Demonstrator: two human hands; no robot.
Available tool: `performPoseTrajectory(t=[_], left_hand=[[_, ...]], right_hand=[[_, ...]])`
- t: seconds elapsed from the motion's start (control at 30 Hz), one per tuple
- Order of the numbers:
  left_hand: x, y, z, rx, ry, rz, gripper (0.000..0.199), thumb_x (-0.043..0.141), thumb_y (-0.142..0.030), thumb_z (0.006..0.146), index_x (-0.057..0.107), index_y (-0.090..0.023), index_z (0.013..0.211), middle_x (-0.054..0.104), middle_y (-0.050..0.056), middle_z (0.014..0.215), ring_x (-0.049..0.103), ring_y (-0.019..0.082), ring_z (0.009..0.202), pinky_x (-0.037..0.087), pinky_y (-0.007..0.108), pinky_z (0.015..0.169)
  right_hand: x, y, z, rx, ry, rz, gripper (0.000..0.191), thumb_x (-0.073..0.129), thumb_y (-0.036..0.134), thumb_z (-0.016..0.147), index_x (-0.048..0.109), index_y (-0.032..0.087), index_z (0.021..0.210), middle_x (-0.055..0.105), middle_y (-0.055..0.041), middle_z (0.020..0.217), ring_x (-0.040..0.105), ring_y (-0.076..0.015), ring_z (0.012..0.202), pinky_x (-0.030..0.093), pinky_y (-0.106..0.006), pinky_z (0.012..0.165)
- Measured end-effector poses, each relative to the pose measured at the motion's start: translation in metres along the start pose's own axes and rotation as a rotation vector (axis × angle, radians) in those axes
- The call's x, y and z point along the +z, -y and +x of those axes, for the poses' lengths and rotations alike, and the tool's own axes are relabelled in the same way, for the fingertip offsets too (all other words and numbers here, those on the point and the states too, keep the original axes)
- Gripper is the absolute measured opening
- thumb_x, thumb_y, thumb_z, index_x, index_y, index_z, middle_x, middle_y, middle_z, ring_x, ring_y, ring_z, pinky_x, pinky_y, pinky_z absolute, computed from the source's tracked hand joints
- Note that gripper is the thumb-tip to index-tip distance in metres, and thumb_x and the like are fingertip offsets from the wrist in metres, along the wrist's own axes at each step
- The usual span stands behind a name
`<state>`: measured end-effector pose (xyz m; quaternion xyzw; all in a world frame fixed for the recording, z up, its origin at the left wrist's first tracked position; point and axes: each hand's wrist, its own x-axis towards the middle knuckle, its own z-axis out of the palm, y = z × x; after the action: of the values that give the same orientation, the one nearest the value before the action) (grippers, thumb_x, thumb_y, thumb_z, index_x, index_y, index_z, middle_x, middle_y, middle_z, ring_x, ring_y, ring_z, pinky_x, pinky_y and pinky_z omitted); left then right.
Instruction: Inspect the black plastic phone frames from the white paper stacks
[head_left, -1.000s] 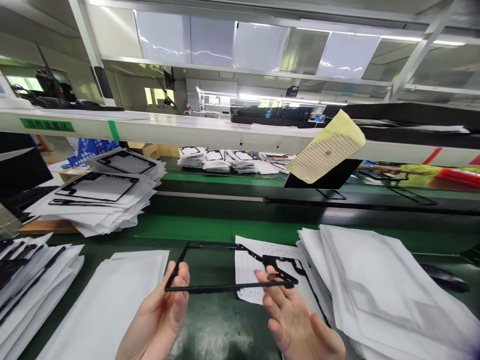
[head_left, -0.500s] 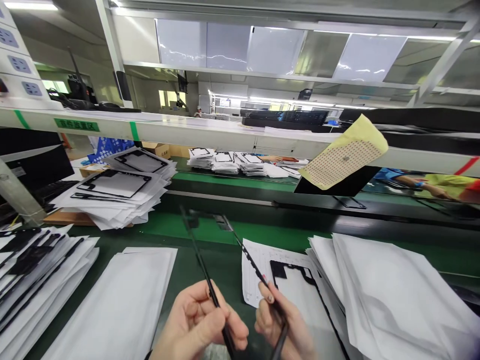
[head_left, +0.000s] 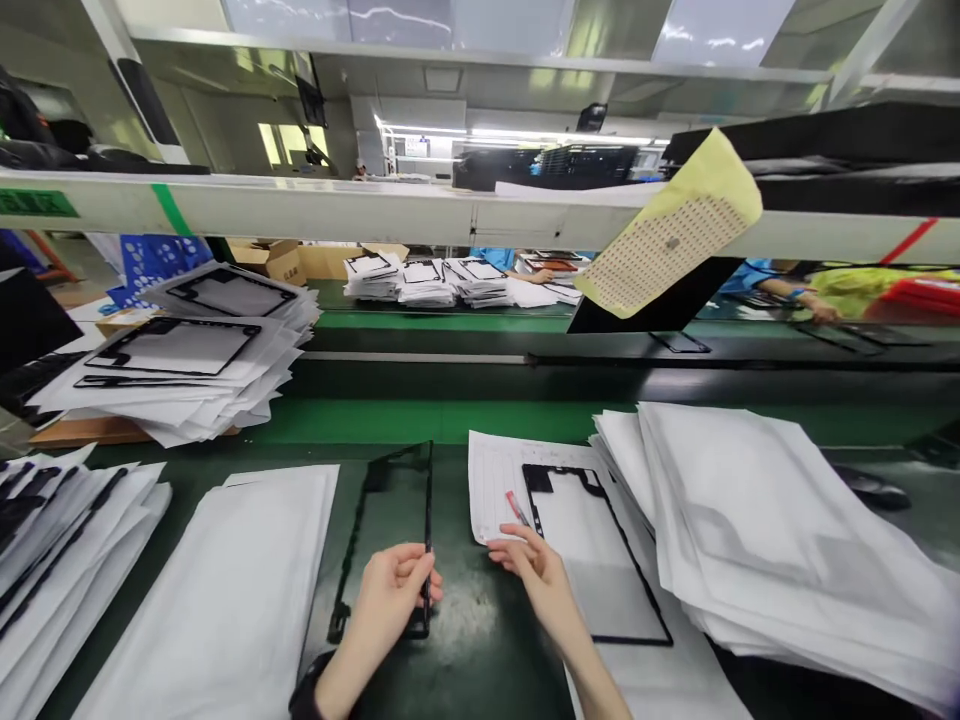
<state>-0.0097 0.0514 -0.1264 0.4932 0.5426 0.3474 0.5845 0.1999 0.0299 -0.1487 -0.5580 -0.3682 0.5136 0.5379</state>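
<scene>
The green table [head_left: 469, 670] is stretching before us, a paper pile [head_left: 757, 500] slumping on its right. A black frame [head_left: 429, 495] is occupying the middle, the left hand [head_left: 395, 588] pinching one long bar. A second frame [head_left: 631, 640] is lying on white sheets [head_left: 671, 690] beside the pile. The right hand [head_left: 538, 572] is hovering, fingers loosely spread, near a red pen [head_left: 515, 506].

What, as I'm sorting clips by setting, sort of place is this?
Probably a factory workshop: stacks of white sheets on a green workbench, a thin black frame in the left hand, and a co-worker's hand farther back.
</scene>
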Motion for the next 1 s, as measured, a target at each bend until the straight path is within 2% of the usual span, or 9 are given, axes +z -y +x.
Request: performPoseTrajectory(t=[0.1, 0.23, 0.33, 0.47, 0.57, 0.63, 0.73, 0.87, 1.0], left_hand=[[0.022, 0.032, 0.005, 0.065, -0.086, 0.165, 0.049, 0.060, -0.058, 0.077, 0.065, -0.012, 0.092, 0.071, 0.009, 0.072, 0.070, 0.023, 0.066, 0.057, 0.040, 0.067], [0.026, 0.046, -0.008, 0.232, -0.223, 0.342, 0.045, 0.054, -0.050, 0.081, 0.069, -0.014, 0.103, 0.067, 0.018, 0.117, 0.060, 0.030, 0.115, 0.042, 0.050, 0.105], [-0.004, 0.050, -0.024, 0.257, -0.332, 0.446, 0.044, 0.050, -0.051, 0.084, 0.070, -0.018, 0.105, 0.064, 0.014, 0.125, 0.052, 0.030, 0.125, 0.034, 0.051, 0.113], [-0.064, 0.068, -0.045, 0.152, -0.530, 0.568, 0.055, 0.046, -0.057, 0.082, 0.066, -0.012, 0.107, 0.065, 0.020, 0.119, 0.059, 0.037, 0.115, 0.040, 0.059, 0.105], [-0.080, 0.078, -0.053, 0.105, -0.592, 0.656, 0.060, 0.044, -0.059, 0.082, 0.064, -0.008, 0.109, 0.066, 0.024, 0.114, 0.062, 0.040, 0.107, 0.047, 0.062, 0.095], [-0.067, 0.079, -0.052, 0.139, -0.590, 0.712, 0.064, 0.045, -0.058, 0.083, 0.060, -0.006, 0.116, 0.061, 0.025, 0.122, 0.057, 0.041, 0.115, 0.044, 0.061, 0.099], [-0.024, 0.074, -0.043, 0.246, -0.517, 0.771, 0.059, 0.051, -0.055, 0.084, 0.059, -0.010, 0.122, 0.054, 0.021, 0.133, 0.048, 0.038, 0.126, 0.040, 0.057, 0.105], [0.031, 0.069, -0.027, 0.356, -0.407, 0.805, 0.057, 0.065, -0.047, 0.077, 0.060, -0.012, 0.123, 0.058, 0.019, 0.128, 0.054, 0.038, 0.117, 0.048, 0.055, 0.097], [0.055, 0.069, -0.017, 0.399, -0.397, 0.785, 0.033, 0.044, -0.028, 0.088, 0.067, -0.012, 0.106, 0.066, 0.018, 0.110, 0.064, 0.032, 0.099, 0.055, 0.047, 0.083]], right_hand=[[-0.003, -0.005, -0.001, -0.021, 0.001, -0.019, 0.062, 0.073, 0.072, 0.061, 0.064, 0.019, 0.092, 0.076, -0.0144, 0.086, 0.072, -0.0297, 0.081, 0.052, -0.044, 0.080], [-0.001, -0.013, -0.001, -0.030, 0.029, -0.037, 0.061, 0.072, 0.072, 0.062, 0.065, 0.018, 0.090, 0.076, -0.0148, 0.084, 0.072, -0.0281, 0.077, 0.055, -0.043, 0.079], [-0.006, -0.016, -0.002, -0.025, 0.036, -0.041, 0.060, 0.071, 0.071, 0.065, 0.065, 0.017, 0.089, 0.076, -0.0148, 0.085, 0.072, -0.0262, 0.077, 0.055, -0.041, 0.079], [-0.013, -0.016, -0.003, -0.017, 0.013, -0.033, 0.058, 0.069, 0.070, 0.069, 0.064, 0.017, 0.091, 0.075, -0.0136, 0.086, 0.071, -0.0237, 0.078, 0.055, -0.038, 0.080], [-0.012, -0.016, -0.004, -0.008, 0.015, -0.026, 0.055, 0.069, 0.068, 0.070, 0.064, 0.017, 0.091, 0.075, -0.0131, 0.086, 0.070, -0.0230, 0.078, 0.055, -0.036, 0.080], [-0.011, -0.016, -0.005, -0.004, 0.016, -0.026, 0.055, 0.069, 0.068, 0.070, 0.064, 0.017, 0.089, 0.075, -0.0131, 0.085, 0.070, -0.0230, 0.076, 0.055, -0.036, 0.079], [-0.010, -0.016, -0.005, -0.010, 0.012, -0.031, 0.056, 0.069, 0.070, 0.069, 0.065, 0.017, 0.089, 0.075, -0.0131, 0.084, 0.070, -0.0232, 0.075, 0.056, -0.036, 0.077], [-0.012, -0.017, -0.005, -0.023, 0.002, -0.050, 0.058, 0.068, 0.072, 0.068, 0.065, 0.017, 0.087, 0.075, -0.0135, 0.084, 0.071, -0.0232, 0.075, 0.057, -0.036, 0.077], [-0.012, -0.019, -0.003, -0.032, -0.005, -0.075, 0.059, 0.067, 0.073, 0.068, 0.066, 0.017, 0.088, 0.075, -0.0144, 0.085, 0.072, -0.0244, 0.078, 0.059, -0.036, 0.079]])
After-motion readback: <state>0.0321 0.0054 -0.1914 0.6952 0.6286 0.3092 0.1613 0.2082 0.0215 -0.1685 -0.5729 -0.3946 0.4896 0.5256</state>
